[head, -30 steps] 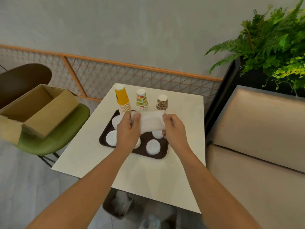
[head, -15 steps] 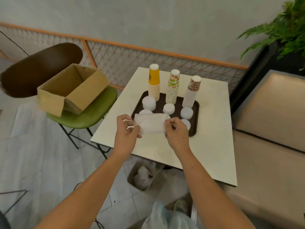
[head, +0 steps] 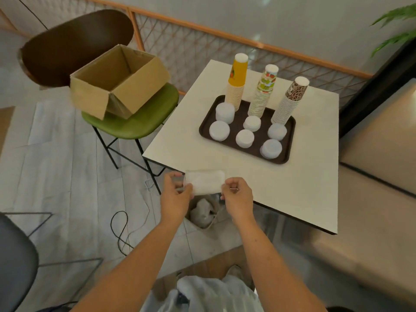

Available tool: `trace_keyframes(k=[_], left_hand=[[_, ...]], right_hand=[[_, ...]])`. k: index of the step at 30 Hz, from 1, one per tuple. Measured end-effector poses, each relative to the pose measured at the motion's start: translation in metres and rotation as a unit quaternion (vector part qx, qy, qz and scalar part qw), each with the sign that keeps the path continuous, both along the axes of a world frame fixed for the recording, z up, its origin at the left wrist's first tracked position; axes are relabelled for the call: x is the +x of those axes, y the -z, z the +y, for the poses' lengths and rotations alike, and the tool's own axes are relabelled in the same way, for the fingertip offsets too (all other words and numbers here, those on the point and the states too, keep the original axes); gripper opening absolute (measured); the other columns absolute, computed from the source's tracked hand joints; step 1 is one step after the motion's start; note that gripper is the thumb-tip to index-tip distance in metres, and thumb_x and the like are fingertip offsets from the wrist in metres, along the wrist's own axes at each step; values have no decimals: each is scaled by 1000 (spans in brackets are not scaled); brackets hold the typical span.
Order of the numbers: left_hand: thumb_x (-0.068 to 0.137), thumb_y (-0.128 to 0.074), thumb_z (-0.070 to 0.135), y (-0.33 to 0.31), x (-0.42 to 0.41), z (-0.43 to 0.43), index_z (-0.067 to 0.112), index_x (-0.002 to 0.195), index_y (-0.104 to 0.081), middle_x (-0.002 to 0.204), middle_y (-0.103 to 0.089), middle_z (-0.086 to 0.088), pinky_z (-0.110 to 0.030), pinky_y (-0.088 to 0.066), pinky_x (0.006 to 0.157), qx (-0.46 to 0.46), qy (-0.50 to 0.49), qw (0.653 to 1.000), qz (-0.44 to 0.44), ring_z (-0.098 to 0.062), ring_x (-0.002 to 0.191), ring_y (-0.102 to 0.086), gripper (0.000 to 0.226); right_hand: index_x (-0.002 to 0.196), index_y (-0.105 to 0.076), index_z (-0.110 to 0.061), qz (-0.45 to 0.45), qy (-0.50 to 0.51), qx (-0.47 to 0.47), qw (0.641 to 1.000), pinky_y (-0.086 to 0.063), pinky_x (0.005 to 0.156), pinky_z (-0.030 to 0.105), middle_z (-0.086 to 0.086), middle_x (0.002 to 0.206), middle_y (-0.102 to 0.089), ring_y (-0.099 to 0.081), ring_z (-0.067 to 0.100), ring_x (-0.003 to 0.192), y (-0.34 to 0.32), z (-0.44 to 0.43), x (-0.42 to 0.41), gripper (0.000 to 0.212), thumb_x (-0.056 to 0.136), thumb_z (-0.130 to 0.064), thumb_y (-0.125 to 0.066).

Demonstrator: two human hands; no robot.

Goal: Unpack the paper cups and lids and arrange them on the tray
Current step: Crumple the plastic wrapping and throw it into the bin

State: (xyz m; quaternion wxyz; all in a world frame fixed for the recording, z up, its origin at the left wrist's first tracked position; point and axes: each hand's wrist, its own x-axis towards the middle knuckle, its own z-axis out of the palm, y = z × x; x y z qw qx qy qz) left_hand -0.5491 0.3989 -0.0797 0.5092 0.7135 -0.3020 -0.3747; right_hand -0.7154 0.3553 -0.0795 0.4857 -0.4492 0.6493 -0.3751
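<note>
pinches white packet at both ends with left hand and right hand, long axis crosswise, tray ahead, nearer right hand.

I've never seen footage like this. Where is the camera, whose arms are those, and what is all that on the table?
No machine here: a person wears one wide-angle camera on the head, looking forward and down, so the two bare arms are the wearer's own. The left hand and right hand pinch the ends of a white wrapper at the near edge of the table; what it contains I cannot tell. On the table lies a dark tray with three upside-down stacks of paper cups, a yellow stack, a fruit-patterned stack and a leopard-spotted stack, and six little piles of white lids in front of them. To the left an open cardboard box sits on a green chair.
</note>
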Motion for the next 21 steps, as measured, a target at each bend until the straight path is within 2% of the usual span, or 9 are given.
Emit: trace_keyframes(k=[3,5,9,11,13,15,18,19,21], left_hand=[[98,-68,11,21,-9,12,26,110,-56,102,-69,0,-32,-63,69,42,-23,999,-12,-6,72,-71,22],[99,-70,14,33,-16,18,24,105,-62,103,-70,0,-27,-61,68,62,-42,997,-34,-11,77,-72,14],[96,-73,14,57,-32,24,21,97,-70,96,-72,0,-39,-64,78,93,-69,993,-36,-22,84,-73,8],[94,-75,16,71,-38,26,19,97,-74,94,-73,2,-42,-64,81,118,-79,989,-38,-21,86,-73,5],[94,-76,19,84,-43,27,17,101,-76,95,-74,4,-37,-63,82,140,-87,985,-46,-15,87,-71,7],[95,-75,22,96,-47,30,16,108,-77,100,-73,5,-28,-60,80,161,-87,982,-49,-7,87,-68,15],[98,-72,25,117,-51,33,17,117,-75,108,-70,6,-33,-61,87,198,-70,977,-24,-17,95,-70,21],[98,-71,24,125,-51,33,17,120,-74,111,-70,5,-33,-60,87,212,-60,975,-22,-19,97,-69,23],[99,-69,20,144,-49,33,16,124,-73,119,-72,0,-31,-58,86,232,-51,971,-18,-20,99,-68,25]], right_hand=[[97,-70,-15,-3,-14,26,1000,-52,65,20,4,87,-72,-71,14,67,25,10,-8,12,97,-5,-63],[101,-72,-17,-2,-27,40,999,-56,70,24,-3,89,-73,-74,14,73,42,16,-15,12,98,-7,-64],[102,-71,-19,31,-51,55,997,-54,69,14,-1,95,-72,-74,6,75,70,17,-29,12,97,-9,-66],[99,-70,-21,56,-70,53,995,-55,71,15,0,100,-70,-74,9,79,82,15,-34,13,96,-9,-67],[98,-69,-21,78,-97,59,990,-54,70,13,0,105,-67,-73,13,85,94,13,-40,13,96,-8,-68],[99,-68,-19,92,-122,70,986,-52,67,9,3,106,-66,-73,16,88,107,12,-44,14,95,-6,-69],[95,-68,-21,126,-139,80,979,-52,71,8,-1,102,-67,-69,9,85,131,11,-47,15,94,-6,-71],[95,-69,-19,143,-146,81,976,-49,70,6,-3,99,-66,-64,4,82,139,9,-46,14,94,-5,-71],[99,-73,-13,165,-161,87,969,-45,70,7,-3,95,-65,-59,4,79,158,5,-43,11,93,-4,-71]])
